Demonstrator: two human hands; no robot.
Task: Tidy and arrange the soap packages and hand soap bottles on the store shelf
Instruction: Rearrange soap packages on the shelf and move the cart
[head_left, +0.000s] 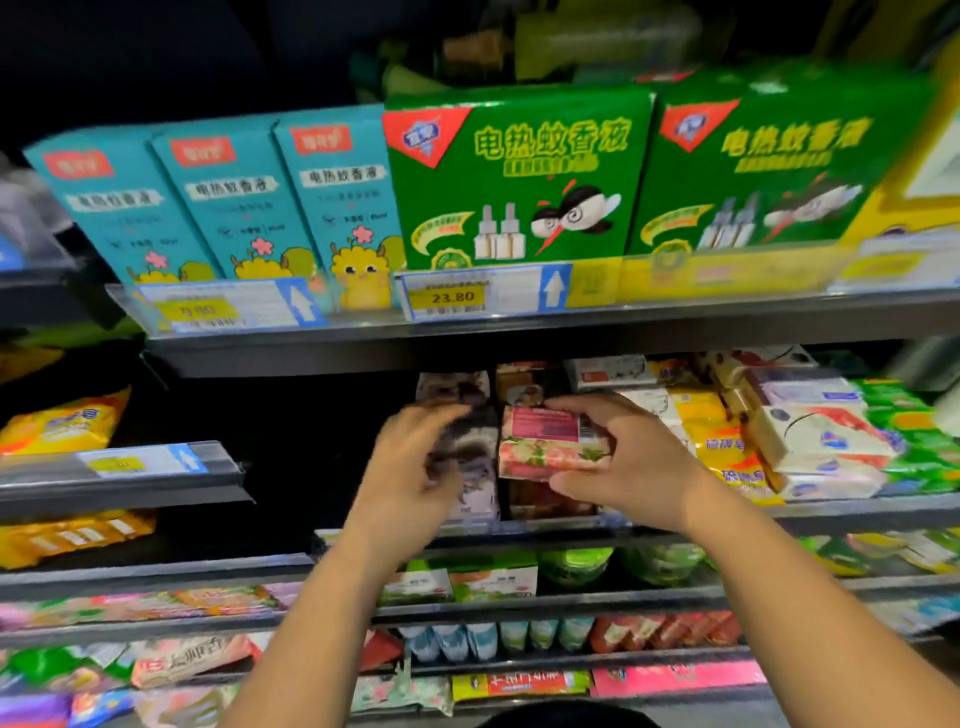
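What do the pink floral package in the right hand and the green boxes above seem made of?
Pink floral package, held by the right hand: likely printed paper wrap, matte, square edges. Green boxes: probably glossy cardboard, flat faces, sharp corners, slight sheen; blur leaves doubt.

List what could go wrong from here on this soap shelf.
1. The right hand pinches the pink floral soap package by its edges near the shelf front. It could slip and drop to the lower shelves.
2. The left hand is motion-blurred at the dark soap package. A hasty move might knock it askew.
3. The white soap packages to the right lie tilted in a loose pile and may slide if bumped.
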